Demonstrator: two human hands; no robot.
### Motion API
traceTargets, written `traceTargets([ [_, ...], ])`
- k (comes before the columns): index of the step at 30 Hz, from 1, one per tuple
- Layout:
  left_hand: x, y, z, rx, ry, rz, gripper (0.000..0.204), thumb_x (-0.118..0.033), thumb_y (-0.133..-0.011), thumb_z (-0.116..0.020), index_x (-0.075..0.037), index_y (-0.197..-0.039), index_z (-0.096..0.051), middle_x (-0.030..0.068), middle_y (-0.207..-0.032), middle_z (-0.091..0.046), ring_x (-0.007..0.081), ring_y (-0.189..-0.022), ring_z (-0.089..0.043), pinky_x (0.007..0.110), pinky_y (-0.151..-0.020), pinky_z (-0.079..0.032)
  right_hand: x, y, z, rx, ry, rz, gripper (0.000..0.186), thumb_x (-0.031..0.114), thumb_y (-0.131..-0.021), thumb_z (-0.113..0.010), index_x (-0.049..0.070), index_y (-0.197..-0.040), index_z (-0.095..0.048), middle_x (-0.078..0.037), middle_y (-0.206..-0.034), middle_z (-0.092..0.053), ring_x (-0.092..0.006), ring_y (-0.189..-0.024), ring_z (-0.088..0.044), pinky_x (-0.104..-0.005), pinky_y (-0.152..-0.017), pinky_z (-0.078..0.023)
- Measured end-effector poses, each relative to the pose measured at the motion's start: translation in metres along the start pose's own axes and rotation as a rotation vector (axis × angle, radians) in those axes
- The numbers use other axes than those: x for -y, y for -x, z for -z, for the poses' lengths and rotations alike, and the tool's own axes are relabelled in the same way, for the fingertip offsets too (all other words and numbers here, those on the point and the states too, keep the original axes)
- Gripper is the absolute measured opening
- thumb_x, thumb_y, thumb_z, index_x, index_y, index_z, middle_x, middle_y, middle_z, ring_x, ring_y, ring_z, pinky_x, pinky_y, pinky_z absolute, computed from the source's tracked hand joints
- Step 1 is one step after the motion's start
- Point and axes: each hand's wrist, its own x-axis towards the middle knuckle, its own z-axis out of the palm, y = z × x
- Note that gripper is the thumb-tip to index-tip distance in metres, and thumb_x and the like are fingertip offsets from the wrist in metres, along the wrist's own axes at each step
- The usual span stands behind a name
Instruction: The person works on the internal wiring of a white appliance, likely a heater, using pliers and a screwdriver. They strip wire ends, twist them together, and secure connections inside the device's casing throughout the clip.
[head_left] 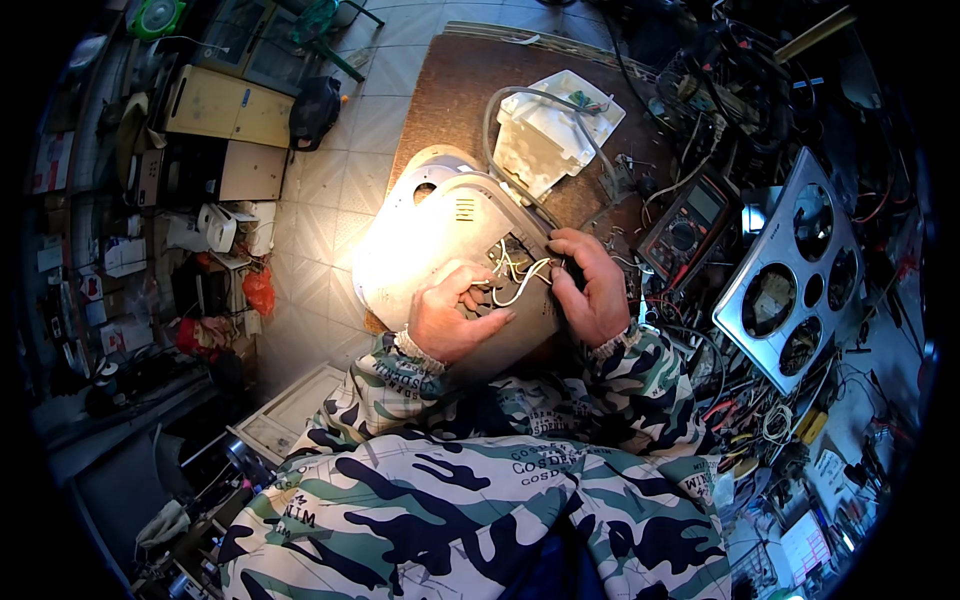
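A pale, rounded appliance housing (440, 235) with vent slots lies on the table in front of me under bright light. White wires (520, 290) come out of a dark opening in its face. My left hand (452, 318) rests on the housing left of the opening, its fingers curled at the edge; what they hold, if anything, is hidden. On the opposite side, my right hand (592, 288) pinches the end of a white wire between thumb and fingers. Dark parts inside the opening are too small to tell.
Beyond the housing on the brown table (450, 85) lies a white plastic shell (550, 140) with a grey cable (497, 100) looping over it. A multimeter (690, 225), a metal panel with round holes (790, 270) and tangled wires crowd the right. Cabinets (230, 105) stand at the left.
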Motion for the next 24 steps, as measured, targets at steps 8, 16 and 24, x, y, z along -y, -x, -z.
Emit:
traceTargets([
  [8, 0.014, 0.001, -0.004, -0.053, 0.222, 0.102, 0.043, -0.001, -0.078, -0.089, 0.002, -0.117, -0.071, 0.0089, -0.102, -0.068, 0.0121, -0.079, -0.068, 0.026, -0.069, -0.058, -0.008, -0.007, 0.004, 0.049, -0.009, -0.064, 0.019, 0.005, -0.088, -0.075, -0.001, -0.105, -0.071, -0.019, -0.104, -0.071, -0.0389, -0.099, -0.07, -0.0436, -0.088, -0.055],
  [16, 0.032, 0.003, 0.001, -0.049, 0.538, 0.251, 0.024, 0.0, -0.098, -0.069, 0.006, -0.121, -0.067, 0.0093, -0.101, -0.071, 0.0119, -0.083, -0.068, 0.026, -0.077, -0.058, -0.004, -0.003, 0.002, -0.005, 0.047, 0.051, 0.011, 0.001, -0.088, -0.074, 0.002, -0.097, -0.069, -0.015, -0.097, -0.07, -0.0364, -0.094, -0.067, -0.0431, -0.083, -0.053],
  [24, 0.037, 0.002, 0.005, -0.054, 0.524, 0.214, 0.022, 0.0, -0.104, -0.056, 0.006, -0.123, -0.066, 0.0102, -0.099, -0.072, 0.0138, -0.085, -0.069, 0.029, -0.082, -0.057, -0.014, 0.004, -0.001, -0.01, -0.059, 0.038, 0.012, 0.0, -0.087, -0.076, 0.002, -0.097, -0.07, -0.013, -0.1, -0.072, -0.0337, -0.096, -0.069, -0.0395, -0.085, -0.054],
])
